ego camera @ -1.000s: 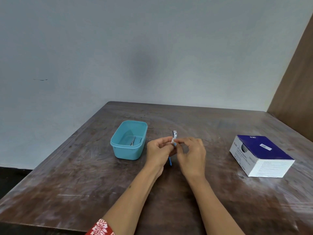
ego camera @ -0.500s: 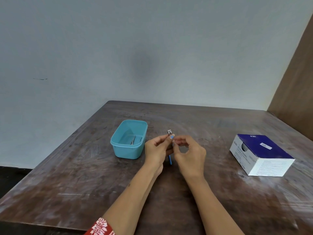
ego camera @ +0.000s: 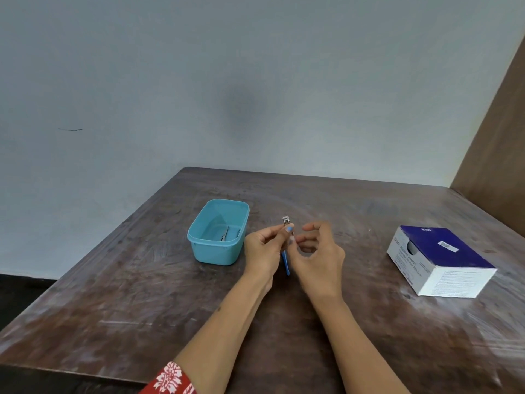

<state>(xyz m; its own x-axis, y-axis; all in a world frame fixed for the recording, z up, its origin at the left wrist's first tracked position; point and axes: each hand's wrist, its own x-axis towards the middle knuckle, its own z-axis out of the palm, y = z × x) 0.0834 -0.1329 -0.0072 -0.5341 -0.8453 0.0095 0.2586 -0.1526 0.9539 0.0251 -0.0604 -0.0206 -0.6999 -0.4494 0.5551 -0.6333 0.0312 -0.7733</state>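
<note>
While raised just above the table (ego camera: 142,294), left hand (ego camera: 262,251): fingers curled, thumb and forefinger pinching a nail clipper (ego camera: 286,222) about midway along its length; blue-painted nail showing at the pinch.
Right hand (ego camera: 318,261): just beside the left, fingers loosely curled, forefinger lifted, thumb tip close to the clipper; whether it touched the clipper or held anything small could not be told.
Clipper position: in the air between the two hands, over the middle of the table, right of the tub and well apart from the box.
Clipper axis: long axis near upright, leaning slightly; metal head pointed up and away from the person, blue tail end pointed down toward the tabletop below the hands.
Tub (ego camera: 211,253): light blue plastic, rectangular, no lid on it, standing just left of the left hand; one slim metal tool (ego camera: 225,235) lay on its floor, exact kind too small to tell.
Box (ego camera: 443,260): cardboard, dark blue top and white sides with print, at the right of the table; an oval opening at its near-left end, contents not visible.
Table surface: dark wood, worn, pale streaks.
Sleeve (ego camera: 170,379): red with white pattern, on the left arm at the bottom edge.
</note>
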